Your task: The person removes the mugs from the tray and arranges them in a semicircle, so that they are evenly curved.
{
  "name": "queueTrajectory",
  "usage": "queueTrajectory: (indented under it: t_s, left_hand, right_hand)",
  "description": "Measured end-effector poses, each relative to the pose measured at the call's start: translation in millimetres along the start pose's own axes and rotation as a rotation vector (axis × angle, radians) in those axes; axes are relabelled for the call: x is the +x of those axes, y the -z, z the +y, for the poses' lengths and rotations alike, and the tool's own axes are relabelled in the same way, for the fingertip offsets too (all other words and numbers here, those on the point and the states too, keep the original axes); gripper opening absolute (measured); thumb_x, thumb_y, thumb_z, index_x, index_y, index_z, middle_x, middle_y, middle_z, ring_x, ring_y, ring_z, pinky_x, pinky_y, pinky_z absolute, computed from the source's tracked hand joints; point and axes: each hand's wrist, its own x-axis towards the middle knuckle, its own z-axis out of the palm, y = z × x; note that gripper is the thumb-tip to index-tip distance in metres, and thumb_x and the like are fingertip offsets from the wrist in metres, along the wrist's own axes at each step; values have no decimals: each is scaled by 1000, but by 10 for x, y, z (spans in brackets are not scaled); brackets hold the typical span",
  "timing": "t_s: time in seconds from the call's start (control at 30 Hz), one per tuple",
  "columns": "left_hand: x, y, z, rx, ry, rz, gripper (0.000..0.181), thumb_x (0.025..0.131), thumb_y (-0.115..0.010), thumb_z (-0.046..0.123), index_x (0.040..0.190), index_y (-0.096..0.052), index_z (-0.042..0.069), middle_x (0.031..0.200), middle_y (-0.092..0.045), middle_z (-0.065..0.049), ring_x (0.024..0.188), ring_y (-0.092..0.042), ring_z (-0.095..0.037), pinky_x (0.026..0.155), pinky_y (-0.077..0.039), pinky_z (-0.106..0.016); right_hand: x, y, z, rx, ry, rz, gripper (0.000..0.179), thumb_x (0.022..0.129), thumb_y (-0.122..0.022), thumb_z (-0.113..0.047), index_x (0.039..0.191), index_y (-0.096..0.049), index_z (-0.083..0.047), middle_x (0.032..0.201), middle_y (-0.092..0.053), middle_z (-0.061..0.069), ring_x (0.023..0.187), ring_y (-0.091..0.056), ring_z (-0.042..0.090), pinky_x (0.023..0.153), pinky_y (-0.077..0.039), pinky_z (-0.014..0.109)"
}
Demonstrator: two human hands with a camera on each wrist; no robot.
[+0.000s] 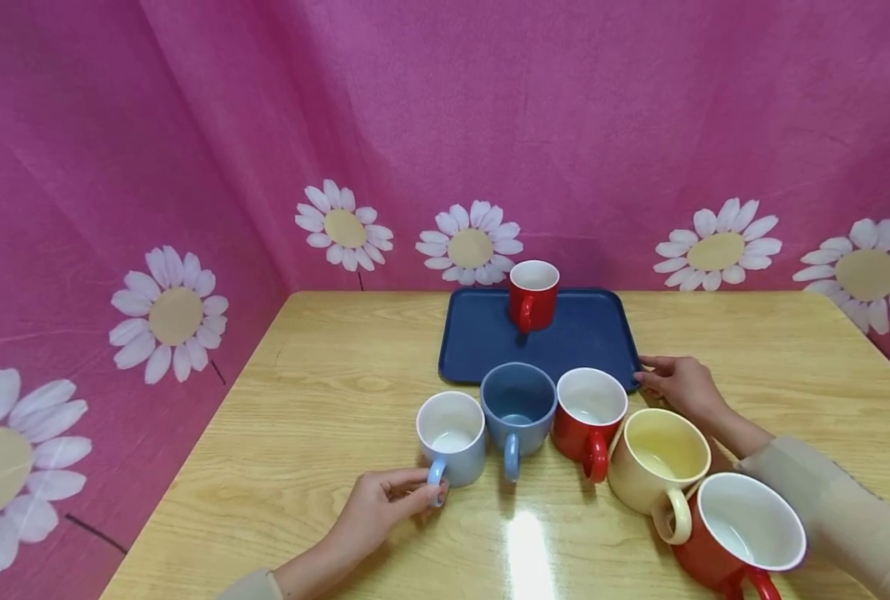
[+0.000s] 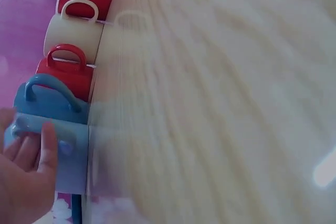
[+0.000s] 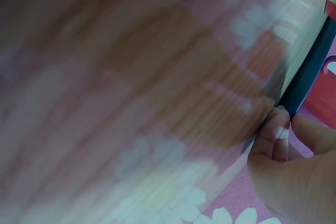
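Observation:
My left hand (image 1: pixel 373 512) pinches the handle of a light blue mug (image 1: pixel 463 462), which has a white inside and stands at the left end of a row. In the left wrist view the thumb and fingers lie around that handle. At the near right corner of a dark blue tray (image 1: pixel 587 342), my right hand (image 1: pixel 685 387) grips the rim between thumb and fingers; the right wrist view shows this pinch on the tray edge (image 3: pixel 307 74). A small red mug (image 1: pixel 532 304) stands upright on the tray, handle toward me.
Right of the light blue mug come a darker blue mug (image 1: pixel 518 408), a red mug (image 1: pixel 583 433), a cream mug (image 1: pixel 640 483) and a larger red mug (image 1: pixel 703 546) near my right forearm. All are on the wooden table (image 1: pixel 325 417). A pink flowered cloth (image 1: pixel 445 108) hangs behind.

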Motion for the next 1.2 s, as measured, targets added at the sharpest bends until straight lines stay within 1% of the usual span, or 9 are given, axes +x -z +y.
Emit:
queueTrajectory:
  t_s: [0.1,0.2,0.27,0.33,0.43,0.6,0.73,0.9,1.2]
  left_hand:
    - [58,88,57,3,33,163,33,95,-63,25,109,-72,-4,101,-75,-19,80,-68,-3,72,-58,-20]
    - [224,217,109,-23,-15,303,32,100,-56,23,108,-71,-4,102,-75,-20,83,-69,-5,73,-60,-26]
    - [385,293,145,-26,-65,336,33,101,-54,22,113,-69,-4,108,-73,-20,90,-72,-8,79,-61,-27]
    - [562,346,176,-26,-125,308,36,102,-51,22,122,-64,-5,119,-69,-22,105,-71,-15,88,-60,-27]
    - [851,350,251,-76,-193,215,41,103,-49,18,135,-53,-7,134,-59,-25,126,-59,-30,100,-54,-28]
    - [1343,254,348,-147,-253,69,45,105,-42,10,144,-38,-11,147,-43,-30,139,-42,-38,110,-43,-40]
    - [1661,178,386,-151,-244,9,46,106,-40,13,147,-35,-7,150,-40,-28,141,-41,-35,113,-39,-41]
    - [1983,95,403,-153,-219,-18,47,106,-41,14,148,-35,-6,151,-41,-26,141,-41,-35,114,-39,-41]
    - [2399,-84,422,-93,-79,-82,50,105,-43,25,149,-37,1,150,-46,-19,139,-46,-31,112,-42,-40]
  right_hand:
    - [-1,0,-3,-3,1,1,45,94,-65,-15,128,-57,12,75,-72,11,60,-53,2,51,-41,16]
    - [-1,3,-4,-4,3,5,45,94,-65,-15,128,-57,13,75,-72,12,61,-54,2,51,-41,16]
    - [-11,11,7,0,2,12,45,93,-66,-14,127,-57,13,75,-72,12,61,-54,2,51,-42,16]
    - [-14,20,20,7,4,16,44,93,-66,-14,127,-57,13,75,-72,12,61,-54,2,51,-42,16]
    - [-19,27,30,14,3,23,44,93,-65,-13,127,-57,13,75,-72,12,61,-54,2,51,-42,16]
    - [-23,17,30,17,2,24,44,92,-66,-13,127,-58,12,74,-71,9,61,-53,3,51,-41,17]
    - [-26,-5,15,28,-4,22,44,92,-66,-12,126,-57,13,75,-73,12,61,-55,3,51,-42,17]
    - [-16,-22,0,49,-17,19,44,92,-66,-13,126,-58,13,78,-73,13,62,-56,3,51,-42,17]
    - [-37,-30,28,72,-28,19,44,92,-66,-12,127,-57,13,77,-73,11,62,-55,4,50,-43,17]
